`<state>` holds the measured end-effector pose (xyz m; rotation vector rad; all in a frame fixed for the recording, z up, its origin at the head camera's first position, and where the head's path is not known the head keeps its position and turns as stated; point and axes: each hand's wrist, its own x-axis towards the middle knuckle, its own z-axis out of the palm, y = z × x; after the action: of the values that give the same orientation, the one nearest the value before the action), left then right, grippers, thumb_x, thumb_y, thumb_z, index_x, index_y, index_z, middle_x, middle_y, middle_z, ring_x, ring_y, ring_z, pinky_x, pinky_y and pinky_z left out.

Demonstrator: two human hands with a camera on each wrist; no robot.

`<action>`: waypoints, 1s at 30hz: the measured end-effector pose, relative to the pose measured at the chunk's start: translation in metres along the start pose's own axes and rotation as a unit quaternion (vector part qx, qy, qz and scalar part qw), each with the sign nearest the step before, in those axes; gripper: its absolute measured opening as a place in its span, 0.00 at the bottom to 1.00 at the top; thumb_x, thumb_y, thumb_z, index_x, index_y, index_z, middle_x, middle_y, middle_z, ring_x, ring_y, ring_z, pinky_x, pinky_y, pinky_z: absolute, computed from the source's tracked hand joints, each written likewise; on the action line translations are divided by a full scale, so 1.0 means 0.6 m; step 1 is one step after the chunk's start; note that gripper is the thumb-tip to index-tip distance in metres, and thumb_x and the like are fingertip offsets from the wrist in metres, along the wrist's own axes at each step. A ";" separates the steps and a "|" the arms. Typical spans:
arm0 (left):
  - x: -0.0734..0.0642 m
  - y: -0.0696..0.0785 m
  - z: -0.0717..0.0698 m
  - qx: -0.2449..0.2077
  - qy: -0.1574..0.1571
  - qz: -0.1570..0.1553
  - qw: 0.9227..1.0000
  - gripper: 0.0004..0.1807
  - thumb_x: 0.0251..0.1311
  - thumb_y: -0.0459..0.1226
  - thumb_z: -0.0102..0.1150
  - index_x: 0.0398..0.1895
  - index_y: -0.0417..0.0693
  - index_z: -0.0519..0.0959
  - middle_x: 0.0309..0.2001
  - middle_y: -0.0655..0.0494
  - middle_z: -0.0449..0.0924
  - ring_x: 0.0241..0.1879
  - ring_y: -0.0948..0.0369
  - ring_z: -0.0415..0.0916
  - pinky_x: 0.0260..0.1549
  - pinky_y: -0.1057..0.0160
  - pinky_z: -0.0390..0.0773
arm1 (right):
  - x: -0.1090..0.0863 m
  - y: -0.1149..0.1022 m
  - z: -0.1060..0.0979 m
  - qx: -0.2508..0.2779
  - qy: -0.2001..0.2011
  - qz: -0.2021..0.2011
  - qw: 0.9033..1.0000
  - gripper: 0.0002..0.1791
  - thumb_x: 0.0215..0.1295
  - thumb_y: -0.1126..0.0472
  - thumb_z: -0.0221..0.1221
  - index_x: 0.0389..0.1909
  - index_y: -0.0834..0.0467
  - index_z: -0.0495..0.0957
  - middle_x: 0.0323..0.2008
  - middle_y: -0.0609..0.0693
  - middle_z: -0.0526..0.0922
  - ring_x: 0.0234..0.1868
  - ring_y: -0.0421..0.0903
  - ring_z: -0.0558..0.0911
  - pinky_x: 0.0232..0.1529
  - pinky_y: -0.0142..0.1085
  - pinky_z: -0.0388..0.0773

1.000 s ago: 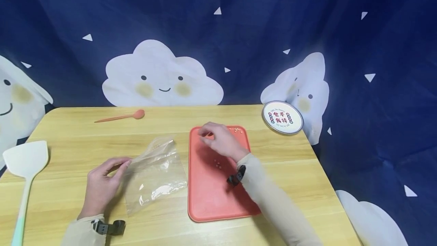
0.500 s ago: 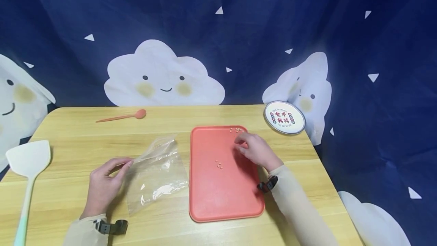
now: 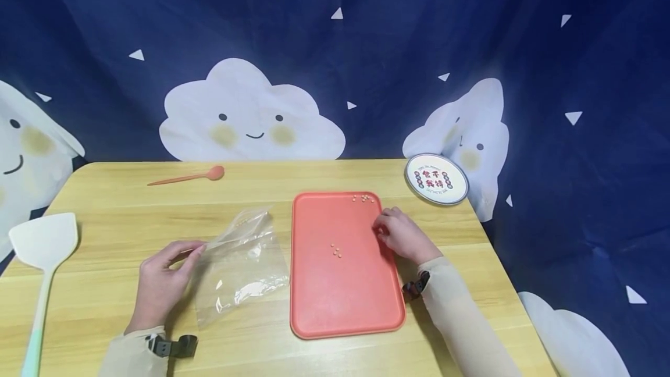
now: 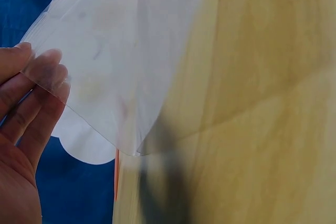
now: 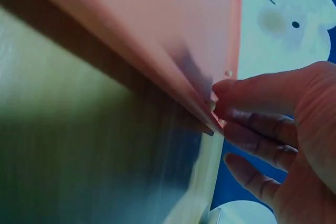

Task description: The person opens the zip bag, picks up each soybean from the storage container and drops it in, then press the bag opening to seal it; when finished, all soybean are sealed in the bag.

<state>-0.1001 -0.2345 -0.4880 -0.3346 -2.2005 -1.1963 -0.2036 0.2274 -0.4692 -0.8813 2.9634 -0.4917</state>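
In the head view my left hand (image 3: 166,284) pinches the edge of a clear plastic bag (image 3: 246,266), which lies partly raised on the table. The left wrist view shows the thumb and fingers gripping the bag's film (image 4: 94,77). A few pale specks show faintly through its upper part. My right hand (image 3: 405,236) hovers at the right rim of a red tray (image 3: 340,295), fingers loosely bent. Small pale beads (image 3: 335,251) lie mid-tray, and several more beads (image 3: 363,198) sit in its far right corner. One bead (image 5: 211,105) appears just beyond the right fingertips.
A red spoon (image 3: 191,177) lies at the back left of the wooden table (image 3: 251,191). At the far left is a white spatula (image 3: 44,243) with a green handle. An oval plate (image 3: 436,179) with red lettering stands at the back right, before a dark blue curtain (image 3: 377,45).
My right hand has moved right, from over the tray's upper left to its right rim, uncovering the beads. The left hand keeps its pinch on the bag, which stays in place.
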 end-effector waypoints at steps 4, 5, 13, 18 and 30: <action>0.001 0.002 0.000 -0.003 0.000 0.002 1.000 0.13 0.45 0.15 0.68 0.33 0.35 0.85 0.33 0.43 0.85 0.39 0.78 0.79 0.42 0.77 0.79 | 0.001 0.003 0.007 -0.029 0.013 -0.013 0.999 0.09 0.54 0.72 0.66 0.36 0.59 0.83 0.37 0.51 0.79 0.38 0.51 0.75 0.41 0.45 0.78; 0.002 0.003 0.000 -0.002 0.000 0.001 1.000 0.13 0.46 0.15 0.68 0.33 0.35 0.85 0.34 0.44 0.85 0.39 0.78 0.79 0.42 0.76 0.79 | 0.001 0.003 0.008 -0.035 0.016 -0.015 0.999 0.09 0.54 0.72 0.65 0.35 0.59 0.83 0.36 0.51 0.79 0.38 0.51 0.76 0.41 0.45 0.79; 0.002 0.002 -0.002 0.006 -0.002 -0.011 1.000 0.12 0.46 0.16 0.68 0.33 0.35 0.85 0.34 0.44 0.85 0.39 0.79 0.78 0.42 0.77 0.78 | 0.004 0.002 0.009 -0.052 0.020 -0.016 0.998 0.09 0.56 0.74 0.63 0.34 0.58 0.82 0.33 0.50 0.78 0.37 0.52 0.78 0.39 0.45 0.80; 0.005 0.001 -0.001 0.001 -0.002 -0.012 1.000 0.12 0.46 0.15 0.68 0.32 0.35 0.85 0.34 0.43 0.85 0.39 0.79 0.78 0.42 0.76 0.79 | 0.008 0.003 0.008 -0.073 0.029 -0.029 0.997 0.07 0.57 0.72 0.64 0.32 0.57 0.81 0.32 0.50 0.78 0.36 0.52 0.79 0.38 0.45 0.81; 0.008 0.009 0.000 -0.006 0.008 0.004 1.000 0.14 0.45 0.14 0.68 0.33 0.35 0.85 0.34 0.42 0.85 0.39 0.78 0.79 0.42 0.77 0.78 | 0.023 -0.025 -0.006 0.004 0.033 -0.005 0.999 0.05 0.62 0.65 0.66 0.31 0.55 0.78 0.29 0.45 0.76 0.33 0.45 0.77 0.36 0.40 0.79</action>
<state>-0.1014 -0.2321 -0.4815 -0.3376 -2.1774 -1.2029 -0.2076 0.2090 -0.4600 -0.8959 3.0158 -0.5434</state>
